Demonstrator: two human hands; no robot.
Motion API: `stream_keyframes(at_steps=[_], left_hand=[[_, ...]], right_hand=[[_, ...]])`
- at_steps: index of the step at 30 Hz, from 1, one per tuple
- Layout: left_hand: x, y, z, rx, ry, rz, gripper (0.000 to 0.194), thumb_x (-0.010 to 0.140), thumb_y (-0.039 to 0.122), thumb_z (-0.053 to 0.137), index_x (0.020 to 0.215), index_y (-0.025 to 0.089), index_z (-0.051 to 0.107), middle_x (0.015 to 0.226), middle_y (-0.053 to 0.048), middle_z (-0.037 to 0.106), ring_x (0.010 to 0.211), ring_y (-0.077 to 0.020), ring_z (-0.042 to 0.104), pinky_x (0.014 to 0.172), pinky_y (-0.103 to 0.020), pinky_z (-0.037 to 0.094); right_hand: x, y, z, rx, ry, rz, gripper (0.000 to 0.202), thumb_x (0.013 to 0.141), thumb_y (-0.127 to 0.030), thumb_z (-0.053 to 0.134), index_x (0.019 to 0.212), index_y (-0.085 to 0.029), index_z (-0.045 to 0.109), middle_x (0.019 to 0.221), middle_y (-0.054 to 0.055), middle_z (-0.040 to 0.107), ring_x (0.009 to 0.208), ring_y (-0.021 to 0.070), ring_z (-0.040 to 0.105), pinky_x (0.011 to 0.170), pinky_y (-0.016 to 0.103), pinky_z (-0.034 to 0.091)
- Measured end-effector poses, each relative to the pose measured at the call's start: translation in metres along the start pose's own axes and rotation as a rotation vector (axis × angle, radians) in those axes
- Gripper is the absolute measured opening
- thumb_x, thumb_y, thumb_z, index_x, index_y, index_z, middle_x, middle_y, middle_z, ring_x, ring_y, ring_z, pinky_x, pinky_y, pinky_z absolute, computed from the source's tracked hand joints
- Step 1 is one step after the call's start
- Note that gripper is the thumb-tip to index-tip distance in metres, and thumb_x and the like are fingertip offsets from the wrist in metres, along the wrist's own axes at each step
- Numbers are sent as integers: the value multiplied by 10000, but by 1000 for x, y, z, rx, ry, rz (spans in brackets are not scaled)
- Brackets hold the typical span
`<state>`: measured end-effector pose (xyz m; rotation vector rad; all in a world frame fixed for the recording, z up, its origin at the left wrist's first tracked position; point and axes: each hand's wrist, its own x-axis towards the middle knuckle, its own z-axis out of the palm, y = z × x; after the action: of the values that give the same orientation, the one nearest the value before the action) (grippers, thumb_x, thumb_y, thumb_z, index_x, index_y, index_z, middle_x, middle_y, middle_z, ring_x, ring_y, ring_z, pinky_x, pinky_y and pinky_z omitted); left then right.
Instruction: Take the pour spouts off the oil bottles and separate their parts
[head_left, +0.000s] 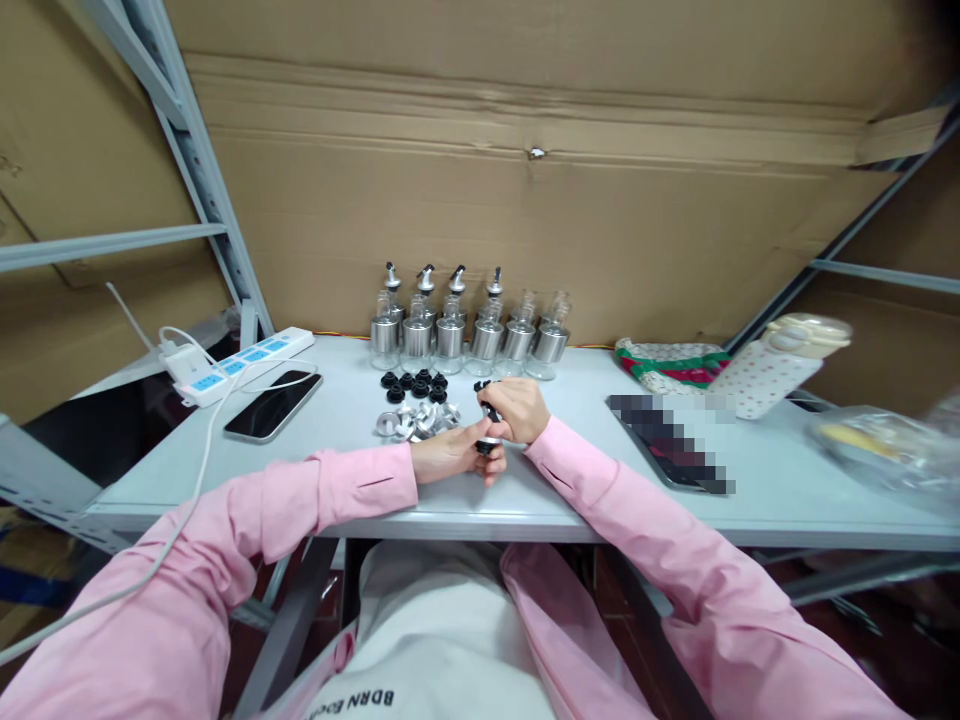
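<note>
Pinching a black-and-silver spout [487, 445] between left fingers [493, 467] and right fingers [507, 398].

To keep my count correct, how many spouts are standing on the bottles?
4 spouts: one on each of the four leftmost back-row bottles. None seems hidden.

The person wore a pink long-sleeved overshirt [562, 625], hanging open at the front over a white top [442, 620]. Black capital and smaller letters [356, 703] crossed the top's lower part, only partly legible. The left sleeve [277, 500] bunched into soft folds along the forearm; the right sleeve [660, 520] creased more towards the elbow. Each cuff showed a short, dark slit. Both sleeves were plain pink, reaching the wrists, and the left hand [448, 453] and right hand [523, 406] were bare.
</note>
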<state>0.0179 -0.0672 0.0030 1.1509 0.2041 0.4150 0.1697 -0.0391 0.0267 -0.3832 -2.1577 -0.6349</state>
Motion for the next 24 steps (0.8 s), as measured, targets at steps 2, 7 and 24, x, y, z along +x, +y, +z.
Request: stream_keyframes(at_steps=[2,7,24], left_hand=[[0,-1,-2,15,-7,0,569,633,690,585,736,178,360,672,38,350,612,-89,400,567,-245,370],[0,-1,-2,39,10,-3,552,669,696,536,717,182,341,659,44,344,593,-90,413,580,-256,382],[-3,3,-4,19,-110,-192,430,790,610,439,772,181,414,476,107,300,365,-52,338,643,-277,435]], right_hand=[[0,0,-1,-8,-3,6,643,896,-593,87,648,-167,500,488,4,479,440,117,351,491,245,290],[0,1,-1,-28,14,31,631,879,-628,129,629,-174,488,477,-12,443,431,107,338,492,237,289],[-4,0,-1,54,-37,7,645,909,-548,16,620,-180,461,489,3,423,451,130,303,497,264,255]])
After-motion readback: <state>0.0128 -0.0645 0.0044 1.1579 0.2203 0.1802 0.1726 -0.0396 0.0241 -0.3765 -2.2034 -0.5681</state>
